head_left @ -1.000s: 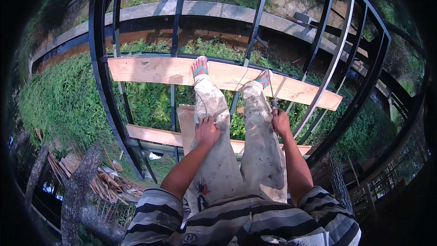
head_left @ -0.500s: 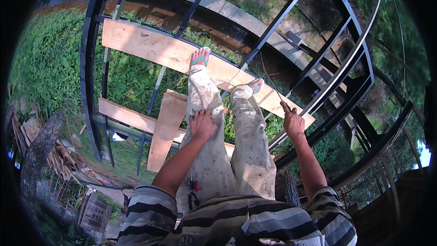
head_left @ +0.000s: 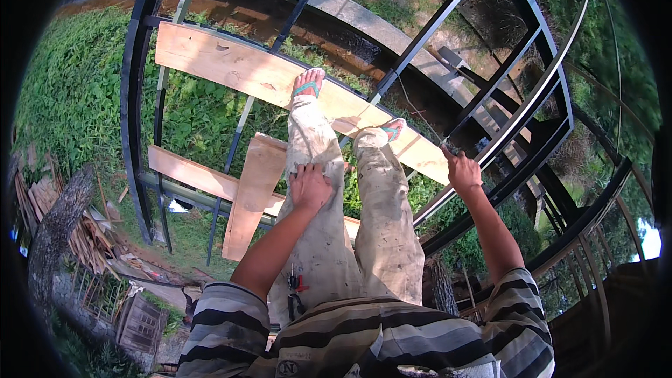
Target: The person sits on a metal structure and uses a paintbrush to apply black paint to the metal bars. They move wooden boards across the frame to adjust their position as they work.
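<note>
My left hand [head_left: 310, 186] rests on my left trouser leg near the knee, fingers apart and holding nothing. On the right, my right hand [head_left: 463, 173] is closed round the dark end of a thin, slightly bent wire-like rod [head_left: 416, 107]. The rod reaches up and left toward a dark metal beam [head_left: 402, 68]; whether its tip touches the beam I cannot tell. Under my sandalled feet lies a long wooden plank [head_left: 210, 56] across the metal frame. My palm and fingers hide most of the rod's held end.
A shorter board [head_left: 254, 196] crosses a second plank [head_left: 192, 171] left of my legs. Between the beams the drop opens to green plants [head_left: 77, 84]. Curved metal rails [head_left: 535, 105] stand on the right. A tree trunk [head_left: 59, 224] and scrap wood [head_left: 84, 241] lie lower left.
My right hand has moved slightly up and to the right, turning, and the rod's angle has shifted with it. The left hand has stayed on my leg.
</note>
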`<state>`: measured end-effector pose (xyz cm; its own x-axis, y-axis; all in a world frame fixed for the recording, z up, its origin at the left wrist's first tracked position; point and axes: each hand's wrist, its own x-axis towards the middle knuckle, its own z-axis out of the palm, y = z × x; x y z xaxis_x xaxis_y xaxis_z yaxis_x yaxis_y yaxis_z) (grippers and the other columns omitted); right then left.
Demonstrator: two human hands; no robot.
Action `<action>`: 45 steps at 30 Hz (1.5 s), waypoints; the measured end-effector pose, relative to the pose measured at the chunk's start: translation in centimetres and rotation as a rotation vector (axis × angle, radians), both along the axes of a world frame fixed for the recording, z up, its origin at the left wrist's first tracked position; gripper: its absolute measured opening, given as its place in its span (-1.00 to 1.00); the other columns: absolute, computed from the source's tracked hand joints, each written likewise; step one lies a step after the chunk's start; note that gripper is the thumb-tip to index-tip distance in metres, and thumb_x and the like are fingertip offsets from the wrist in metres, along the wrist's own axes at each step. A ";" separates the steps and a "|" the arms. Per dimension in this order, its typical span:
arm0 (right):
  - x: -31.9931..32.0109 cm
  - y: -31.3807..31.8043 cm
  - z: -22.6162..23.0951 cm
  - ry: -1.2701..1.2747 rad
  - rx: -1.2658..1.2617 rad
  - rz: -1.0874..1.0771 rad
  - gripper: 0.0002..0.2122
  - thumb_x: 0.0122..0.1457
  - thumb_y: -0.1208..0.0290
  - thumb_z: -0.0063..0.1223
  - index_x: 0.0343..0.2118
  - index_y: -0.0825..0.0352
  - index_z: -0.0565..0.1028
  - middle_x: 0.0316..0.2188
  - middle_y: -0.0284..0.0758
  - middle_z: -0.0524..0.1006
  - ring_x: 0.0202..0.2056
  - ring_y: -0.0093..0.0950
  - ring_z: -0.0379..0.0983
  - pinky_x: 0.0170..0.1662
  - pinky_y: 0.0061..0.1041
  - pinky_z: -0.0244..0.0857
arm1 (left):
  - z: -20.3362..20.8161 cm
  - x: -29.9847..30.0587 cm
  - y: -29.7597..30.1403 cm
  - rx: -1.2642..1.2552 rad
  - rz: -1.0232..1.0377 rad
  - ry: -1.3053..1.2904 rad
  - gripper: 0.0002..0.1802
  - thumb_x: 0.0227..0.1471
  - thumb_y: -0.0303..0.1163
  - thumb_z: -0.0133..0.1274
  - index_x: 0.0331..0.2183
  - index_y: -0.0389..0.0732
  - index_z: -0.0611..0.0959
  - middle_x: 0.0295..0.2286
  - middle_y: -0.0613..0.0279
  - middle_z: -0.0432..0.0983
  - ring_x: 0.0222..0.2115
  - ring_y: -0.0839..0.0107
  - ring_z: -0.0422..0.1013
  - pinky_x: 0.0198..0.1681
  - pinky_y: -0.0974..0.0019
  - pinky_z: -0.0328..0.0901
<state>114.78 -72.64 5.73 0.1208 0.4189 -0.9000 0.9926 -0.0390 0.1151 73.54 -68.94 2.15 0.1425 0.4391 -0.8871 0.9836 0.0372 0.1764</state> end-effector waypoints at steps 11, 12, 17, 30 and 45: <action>-1.1 -1.8 0.0 0.045 0.016 -0.001 -0.47 0.35 0.46 -0.25 0.37 -0.07 0.26 -0.25 -0.06 0.56 -0.33 -0.14 0.63 -0.25 -0.18 0.52 | 0.1 0.2 0.4 -0.005 -0.037 0.004 -0.61 0.04 -0.23 0.03 -0.10 -0.17 0.62 -0.05 0.18 0.53 0.10 0.20 0.32 0.17 -0.11 0.19; -1.2 -1.8 -0.6 0.032 0.000 0.014 -0.46 0.34 0.46 -0.23 0.38 -0.05 0.25 -0.24 -0.07 0.56 -0.32 -0.16 0.63 -0.25 -0.19 0.52 | 0.1 0.6 0.3 -0.004 -0.036 0.001 -0.61 0.04 -0.23 0.03 -0.10 -0.17 0.62 -0.05 0.19 0.53 0.10 0.20 0.32 0.17 -0.11 0.19; -1.4 -1.8 -4.5 0.030 0.038 0.059 -0.44 0.33 0.49 -0.19 0.40 0.02 0.22 -0.22 -0.09 0.55 -0.29 -0.21 0.63 -0.24 -0.24 0.52 | -0.2 0.6 -0.1 -0.004 -0.091 0.014 -0.61 0.06 -0.21 0.01 -0.09 -0.17 0.61 -0.04 0.20 0.53 0.11 0.20 0.32 0.17 -0.11 0.19; -1.5 -1.7 -4.5 -0.009 -0.002 0.044 -0.43 0.35 0.51 -0.19 0.41 0.00 0.19 -0.22 -0.13 0.53 -0.28 -0.26 0.63 -0.24 -0.32 0.51 | 0.0 1.5 0.4 0.000 -0.142 0.036 -0.57 0.06 -0.19 0.03 -0.04 -0.13 0.63 -0.01 0.19 0.54 0.13 0.21 0.32 0.17 -0.04 0.24; -1.5 -2.7 -8.4 -0.005 0.039 0.090 -0.59 0.43 0.39 -0.25 0.31 0.04 0.35 -0.21 -0.14 0.52 -0.27 -0.25 0.62 -0.29 -0.30 0.50 | -0.8 1.6 -0.2 0.055 -0.155 0.029 -0.63 0.08 -0.20 0.02 -0.11 -0.16 0.64 -0.04 0.21 0.55 0.10 0.22 0.33 0.16 0.01 0.23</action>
